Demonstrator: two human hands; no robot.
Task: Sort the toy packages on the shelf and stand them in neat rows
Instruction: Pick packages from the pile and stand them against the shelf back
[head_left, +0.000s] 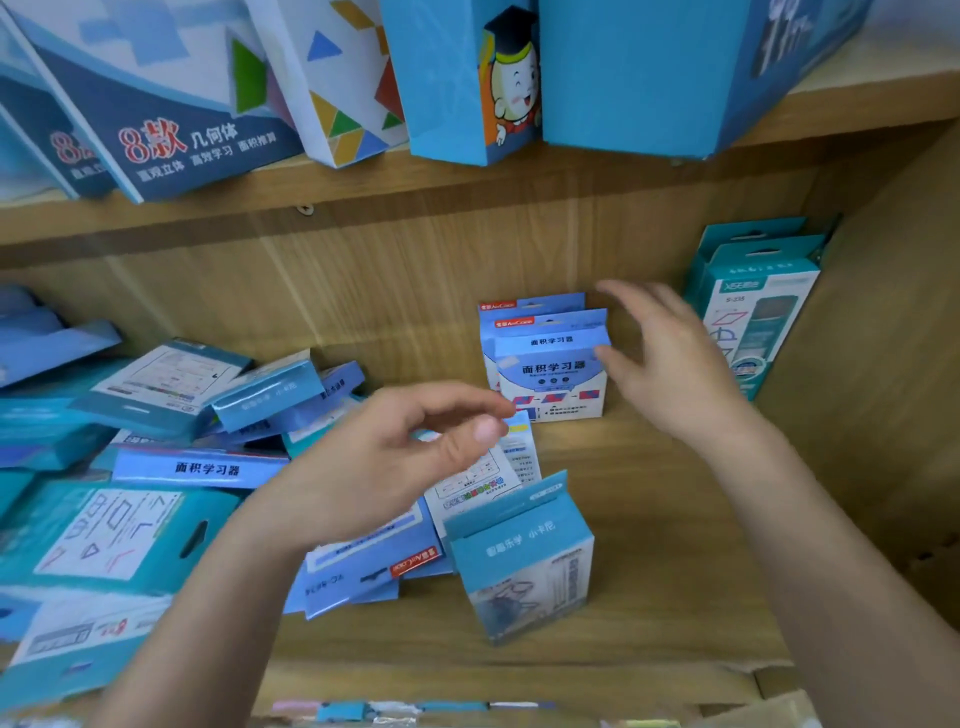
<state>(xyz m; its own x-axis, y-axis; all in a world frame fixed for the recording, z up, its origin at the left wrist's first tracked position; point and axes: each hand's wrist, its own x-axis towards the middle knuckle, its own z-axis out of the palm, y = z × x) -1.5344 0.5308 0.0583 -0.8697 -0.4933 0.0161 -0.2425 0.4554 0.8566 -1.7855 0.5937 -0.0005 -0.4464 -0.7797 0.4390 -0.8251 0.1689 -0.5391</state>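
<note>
Two blue-and-white toy packages (550, 364) stand upright, one behind the other, at the back of the wooden shelf (649, 519). My right hand (670, 364) hovers just to their right with fingers spread, holding nothing. My left hand (395, 457) floats over the middle of the shelf, fingers loosely curled, thumb near the forefinger, empty. Beneath it lies a flat package (483, 478) showing its printed back. A blue-topped box (519, 561) stands upright near the front. A jumbled pile of blue packages (156, 457) covers the left half.
Two teal packages (753, 312) stand against the right wall of the shelf. The shelf above carries large boxes (208, 104) that overhang its front edge. Bare wood shows between the standing packages and the right wall. A cardboard edge (519, 675) runs along the front.
</note>
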